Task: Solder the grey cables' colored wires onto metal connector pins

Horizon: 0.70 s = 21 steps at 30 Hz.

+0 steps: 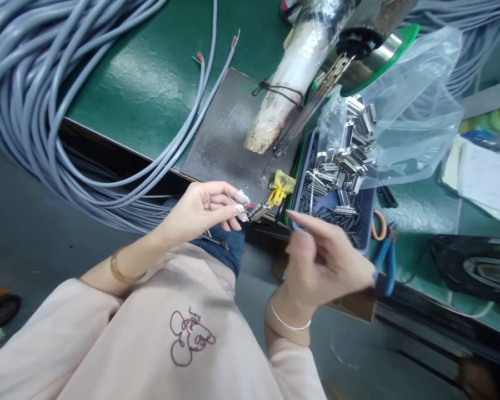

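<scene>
My left hand (216,205), with white coverings on the thumb and a fingertip, pinches thin coloured wires (248,208). These wires run to a metal multi-pin connector (259,211) just beyond the fingertips. A yellow clip (277,195) at the bench edge touches the connector's far end. My right hand (323,255) is blurred beside the blue bin (369,239), its index finger stretched out and apart from the thumb. Nothing shows between its fingers. Above the connector, a soldering iron (291,122) hangs point down next to a white, stained tube (281,94).
Metal connectors (352,161) and small black sleeves (354,225) fill the bin, under a clear plastic bag (416,122). Blue-handled pliers (385,264) lie to its right. Coiled grey cables (37,100) hang over the bench at left. A solder spool (379,61) stands behind.
</scene>
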Available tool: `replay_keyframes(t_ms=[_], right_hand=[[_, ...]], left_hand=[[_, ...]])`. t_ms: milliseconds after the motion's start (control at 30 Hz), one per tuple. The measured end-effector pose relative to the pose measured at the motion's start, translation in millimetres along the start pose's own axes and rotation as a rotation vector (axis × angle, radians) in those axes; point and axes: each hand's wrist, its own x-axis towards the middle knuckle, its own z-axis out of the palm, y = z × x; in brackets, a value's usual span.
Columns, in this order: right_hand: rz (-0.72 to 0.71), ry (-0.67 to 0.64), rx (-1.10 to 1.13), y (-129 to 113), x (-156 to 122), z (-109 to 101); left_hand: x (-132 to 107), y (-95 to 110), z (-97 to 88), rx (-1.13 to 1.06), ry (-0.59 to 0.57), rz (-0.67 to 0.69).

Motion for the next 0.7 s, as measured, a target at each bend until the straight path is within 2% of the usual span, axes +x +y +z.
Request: replay_keyframes(t_ms=[133, 233, 333, 467, 600, 700], right_hand=[[0.084, -0.088, 0.173, -18.4, 20.7, 12.8], [0.078, -0.041, 0.175, -16.7, 20.7, 18.3], [-0.065, 0.066, 0.083, -11.0, 13.7, 20.2], [-0.270, 0.139, -0.067, -5.3, 9.5, 21.3], [-0.453, 0.168, -0.120, -0.5, 11.1, 20.9], [-0.520, 0.189, -0.152, 3.7, 10.8, 20.6]], left_hand=[[-3.1, -5.3, 1.7, 0.014, -0.019, 0.039], [-3.8, -10.1, 0.3, 0.014, -0.022, 0.072], [-4.0, -13.2, -2.3, 0.055, 0.009, 0.086], [-5.2, -15.1, -4.0, 0.208, 0.033, 0.146], [-6.9, -16.9, -3.2, 0.370, 0.078, 0.348], [-8.2, -18.0, -3.3, 0.472, 0.101, 0.507]])
